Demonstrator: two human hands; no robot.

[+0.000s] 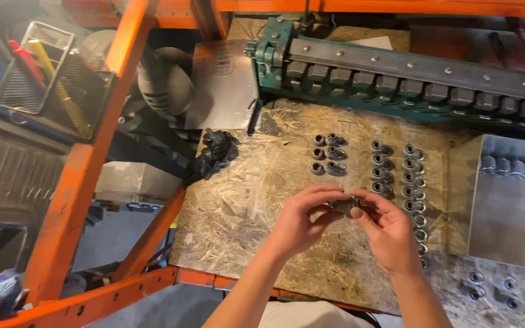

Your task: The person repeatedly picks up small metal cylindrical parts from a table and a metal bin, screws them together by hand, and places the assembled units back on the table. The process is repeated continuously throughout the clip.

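Head view looks down on a chipboard desk (256, 212), where both hands meet in the lower middle of the frame. Left hand (302, 222) and right hand (387, 234) are each closed in a pinch on one small grey metal fitting (346, 205), held between them just above the desk. It looks like a short threaded piece, probably stiff, dense for its size and a little slick, so the fingertips would do best on its flats or knurled edges (the ends seem the natural place to grip).

Above the hands, more fittings (396, 176) stand in neat columns, with a smaller group (327, 155) to their left. A crumpled black glove (214, 155) lies at the desk's upper left edge. A green sheet-metal brake (408, 76) runs across the top, and a bright metal sheet (511, 206) lies at the right.

Fingers cover most of the held fitting, so whether it is one part or two being joined is hard to tell. The fittings at lower right are cut off.
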